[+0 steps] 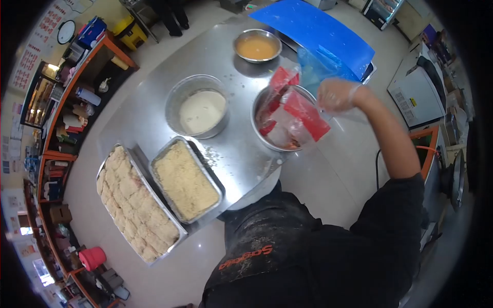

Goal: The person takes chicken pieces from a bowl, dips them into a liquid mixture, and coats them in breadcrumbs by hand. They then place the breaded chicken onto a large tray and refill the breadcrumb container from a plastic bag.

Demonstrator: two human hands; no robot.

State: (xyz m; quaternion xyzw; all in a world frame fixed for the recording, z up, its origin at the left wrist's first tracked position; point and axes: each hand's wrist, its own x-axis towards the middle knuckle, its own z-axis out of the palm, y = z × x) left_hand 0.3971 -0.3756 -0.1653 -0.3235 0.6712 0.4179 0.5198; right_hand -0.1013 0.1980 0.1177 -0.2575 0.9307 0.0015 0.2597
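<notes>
My right hand, in a clear plastic glove, is raised beside the rim of a metal bowl. Its fingers are curled closed; whatever they hold, if anything, does not show clearly. In the bowl lies a clear plastic bag with red panels, hanging partly over the rim, with reddish contents beneath. A crumpled blue plastic bag lies just beyond my hand. My left hand is out of view.
On the steel table stand a pot of pale batter, a bowl of orange liquid, a pan of crumbs and a tray of crumb-coated pieces. A blue lid or board lies at the far edge. Someone's legs show behind.
</notes>
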